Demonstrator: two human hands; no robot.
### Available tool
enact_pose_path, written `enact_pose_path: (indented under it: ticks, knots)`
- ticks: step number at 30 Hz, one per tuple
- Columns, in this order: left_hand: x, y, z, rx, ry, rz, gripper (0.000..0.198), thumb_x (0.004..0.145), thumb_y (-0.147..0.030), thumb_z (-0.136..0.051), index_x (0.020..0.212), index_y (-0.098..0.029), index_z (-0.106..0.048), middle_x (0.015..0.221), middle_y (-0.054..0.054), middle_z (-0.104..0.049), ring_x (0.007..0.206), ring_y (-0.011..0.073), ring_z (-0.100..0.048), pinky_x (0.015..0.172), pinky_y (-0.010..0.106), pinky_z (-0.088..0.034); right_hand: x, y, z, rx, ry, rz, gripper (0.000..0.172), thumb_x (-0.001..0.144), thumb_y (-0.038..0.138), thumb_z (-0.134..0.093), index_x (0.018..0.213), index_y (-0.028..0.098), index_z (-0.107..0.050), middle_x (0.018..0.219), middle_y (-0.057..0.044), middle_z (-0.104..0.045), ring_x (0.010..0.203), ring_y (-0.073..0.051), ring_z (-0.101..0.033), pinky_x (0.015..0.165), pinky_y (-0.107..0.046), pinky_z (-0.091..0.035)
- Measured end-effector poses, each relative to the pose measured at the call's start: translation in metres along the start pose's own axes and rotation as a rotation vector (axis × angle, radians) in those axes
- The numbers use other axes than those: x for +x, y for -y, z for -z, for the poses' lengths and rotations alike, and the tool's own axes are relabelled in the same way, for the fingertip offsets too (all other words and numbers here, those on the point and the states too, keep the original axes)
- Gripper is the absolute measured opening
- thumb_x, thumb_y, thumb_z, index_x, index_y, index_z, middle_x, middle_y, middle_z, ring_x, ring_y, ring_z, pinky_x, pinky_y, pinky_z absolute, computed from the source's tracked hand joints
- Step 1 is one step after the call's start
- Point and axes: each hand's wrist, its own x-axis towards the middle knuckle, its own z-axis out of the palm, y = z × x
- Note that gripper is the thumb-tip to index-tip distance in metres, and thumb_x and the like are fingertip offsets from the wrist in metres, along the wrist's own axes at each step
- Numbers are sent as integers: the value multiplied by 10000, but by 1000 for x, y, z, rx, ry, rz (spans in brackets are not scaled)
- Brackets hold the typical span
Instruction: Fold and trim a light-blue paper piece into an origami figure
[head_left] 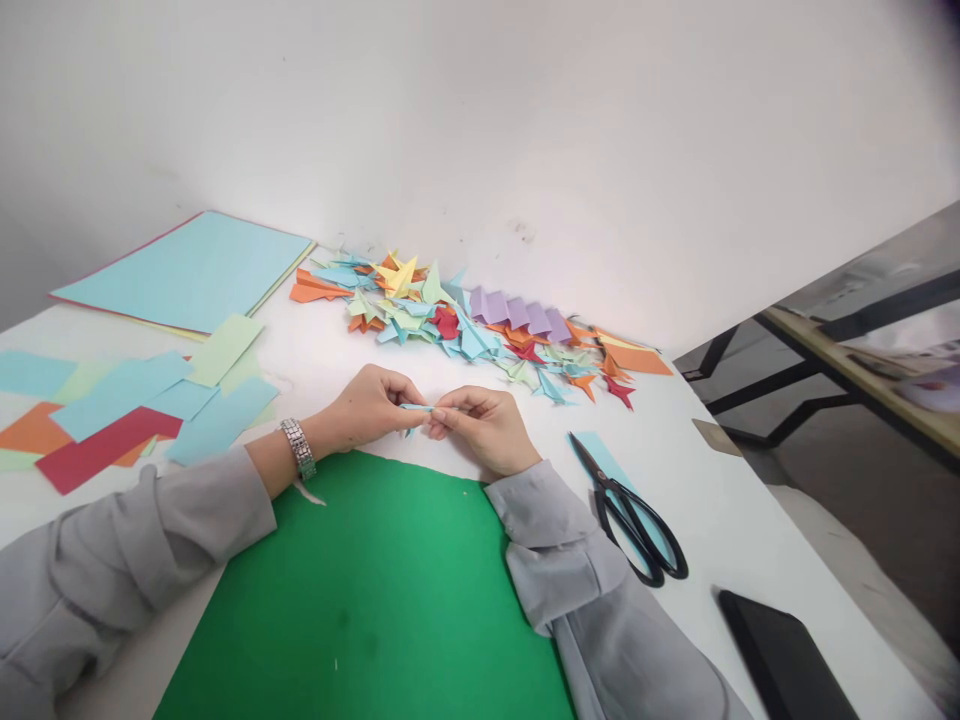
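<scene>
Both my hands meet above the far edge of a green sheet (360, 590) on the white table. Between the fingertips of my left hand (371, 405) is a small folded piece of light blue paper (415, 407), mostly hidden by the fingers. My right hand (484, 425) pinches the other end of the same piece, its fingers curled in. Behind the hands lies a heap of folded paper figures (472, 338) in blue, green, orange, red and yellow. A row of purple folded pieces (517, 310) sits among them.
Coloured paper strips (120, 395) lie scattered at the left, in front of stacked large sheets (195, 270). Black-handled scissors (626, 510) rest partly on a blue strip at the right. A black phone-like object (784, 655) lies near the table's right edge. A wall stands behind.
</scene>
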Motion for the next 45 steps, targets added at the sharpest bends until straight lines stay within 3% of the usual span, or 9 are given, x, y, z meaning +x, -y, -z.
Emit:
enact_pose_path:
  ticks: [6,11,19,33,45]
  knots:
    - [2,5,-1,-73,-35,65,186,581,-265,-738,665,-110,-681,523,16,-624,484,97,-529,456,199,-394,0,1,2,-16,-45,11,239,587,352,-804,647,155,-684,546,-36,-691,497,-160,-651,530,-297,-551]
    - [2,4,-2,-122,-55,36,172,557,-246,-748,607,-112,-652,528,13,-618,490,89,-513,467,203,-393,-2,2,0,-17,-65,8,214,581,311,-813,659,150,-695,547,-36,-691,492,-156,-644,524,-287,-541]
    - [0,-1,-1,-180,-39,28,105,543,-183,-714,553,-118,-632,522,1,-606,490,76,-487,475,202,-376,-4,1,-4,-31,-54,41,202,601,311,-801,710,158,-725,581,-38,-701,513,-156,-641,545,-300,-547]
    - [1,-1,-1,-231,-6,49,151,534,-220,-734,536,-117,-625,457,-16,-562,455,68,-461,460,202,-350,-4,3,-8,-109,-47,58,215,668,353,-742,679,163,-643,567,-9,-655,502,-121,-590,518,-261,-487]
    - [2,-1,-1,-299,-43,68,145,520,-187,-740,526,-114,-615,449,-18,-565,445,65,-467,451,195,-347,-2,-1,-6,-37,-96,48,198,599,323,-800,644,155,-704,511,-23,-666,455,-135,-601,478,-267,-505]
